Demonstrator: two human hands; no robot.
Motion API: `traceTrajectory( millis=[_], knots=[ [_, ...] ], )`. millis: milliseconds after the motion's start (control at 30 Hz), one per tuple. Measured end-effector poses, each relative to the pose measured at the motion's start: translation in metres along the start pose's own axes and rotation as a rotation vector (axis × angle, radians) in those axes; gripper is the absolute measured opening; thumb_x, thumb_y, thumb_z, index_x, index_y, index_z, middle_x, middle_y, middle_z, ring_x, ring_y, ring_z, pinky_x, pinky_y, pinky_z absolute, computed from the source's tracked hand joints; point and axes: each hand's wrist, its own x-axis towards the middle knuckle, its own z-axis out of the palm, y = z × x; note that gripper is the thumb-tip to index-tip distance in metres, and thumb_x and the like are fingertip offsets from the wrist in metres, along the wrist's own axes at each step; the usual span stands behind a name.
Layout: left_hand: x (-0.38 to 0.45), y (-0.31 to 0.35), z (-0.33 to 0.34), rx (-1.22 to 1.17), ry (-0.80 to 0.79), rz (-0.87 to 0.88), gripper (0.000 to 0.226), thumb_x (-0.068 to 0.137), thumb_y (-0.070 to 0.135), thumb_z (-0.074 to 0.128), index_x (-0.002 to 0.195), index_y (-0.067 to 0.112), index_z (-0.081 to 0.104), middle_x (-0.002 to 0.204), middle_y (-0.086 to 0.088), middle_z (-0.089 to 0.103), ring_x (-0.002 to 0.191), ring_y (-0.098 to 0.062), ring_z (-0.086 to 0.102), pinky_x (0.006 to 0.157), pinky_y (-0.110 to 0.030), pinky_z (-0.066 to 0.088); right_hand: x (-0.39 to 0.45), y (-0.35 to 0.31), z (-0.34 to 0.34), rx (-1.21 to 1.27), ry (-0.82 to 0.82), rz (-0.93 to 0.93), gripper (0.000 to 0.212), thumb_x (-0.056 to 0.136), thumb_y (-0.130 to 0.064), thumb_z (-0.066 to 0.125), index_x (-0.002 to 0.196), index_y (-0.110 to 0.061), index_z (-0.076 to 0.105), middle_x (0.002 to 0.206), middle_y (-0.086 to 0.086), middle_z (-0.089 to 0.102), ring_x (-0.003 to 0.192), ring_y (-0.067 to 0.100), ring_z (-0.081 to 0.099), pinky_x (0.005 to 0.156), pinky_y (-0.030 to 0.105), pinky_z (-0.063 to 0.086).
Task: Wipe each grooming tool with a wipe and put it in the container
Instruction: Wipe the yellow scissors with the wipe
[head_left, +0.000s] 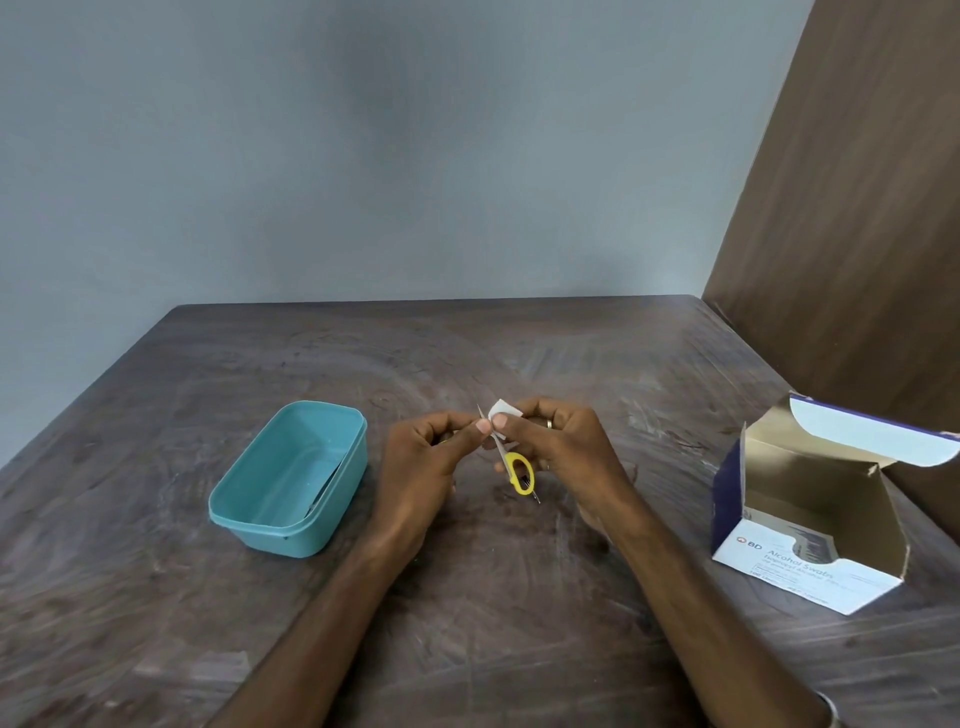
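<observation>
- The small scissors with yellow plastic handle loops and thin metal blades (511, 462) are held above the dark brown wooden table (467, 597), to the right of the teal rectangular plastic container (244, 512) and well apart from it.
- The left hand (423, 462) is closed in a pinch, its thumb and fingertips meeting at the blades; one handle loop seems to be hidden inside this hand.
- The right hand (558, 447) pinches a small white folded wipe (503, 413) against the upper part of the blades; a ring shows on one finger of this hand.
- The blade tip points up and away from the person, and the visible yellow loop hangs down between the two hands.
- The teal container rests on the table with no lid; a thin metal tool (326, 486), partly hidden, leans along its right inner wall.
- A white and dark blue cardboard box of alcohol swabs (810, 545) stands far to the right of the container with its flap open.
</observation>
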Motion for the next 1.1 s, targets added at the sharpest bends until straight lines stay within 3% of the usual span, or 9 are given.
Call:
traceTrajectory(
  millis=[433,567,767,1100],
  knots=[
    [-0.0016,0.0024,0.0003,0.018,-0.022,0.04,0.019,0.092,0.021,0.067,0.083,0.009,0.078,0.052,0.013,0.063,0.043,0.004,0.048,0.052,-0.011,0.037,0.0002,0.0006,0.0037,-0.001,-0.002,-0.006,0.021,0.095,-0.014,0.065,0.095,0.005,0.071,0.08,0.022,0.076,0.055,0.026,0.07,0.052,0.031,0.059],
    [-0.0007,0.0014,0.0007,0.021,-0.007,0.04,0.018,0.091,0.024,0.068,0.081,0.013,0.078,0.051,0.009,0.06,0.043,0.0,0.043,0.054,-0.019,0.038,-0.0015,0.0,0.0046,0.009,0.003,-0.003,0.019,0.097,-0.017,0.063,0.096,0.0,0.071,0.082,0.019,0.077,0.061,0.03,0.072,0.056,0.036,0.06],
    [-0.0001,0.0005,-0.0009,0.037,0.014,0.029,0.015,0.09,0.023,0.069,0.084,0.013,0.078,0.052,0.014,0.062,0.043,0.003,0.048,0.055,-0.022,0.038,-0.0042,-0.0035,0.005,0.029,-0.023,0.032,0.023,0.09,-0.016,0.072,0.107,-0.001,0.067,0.082,0.01,0.078,0.057,0.022,0.072,0.055,0.034,0.06],
    [-0.0017,0.0049,0.0005,0.039,-0.013,0.042,0.018,0.092,0.019,0.066,0.086,0.006,0.077,0.044,0.02,0.056,0.045,0.007,0.052,0.059,-0.021,0.037,-0.0037,-0.0043,0.0039,0.008,0.019,-0.008,0.015,0.096,-0.018,0.062,0.098,-0.005,0.071,0.082,0.014,0.078,0.059,0.028,0.073,0.051,0.03,0.059]
  ],
)
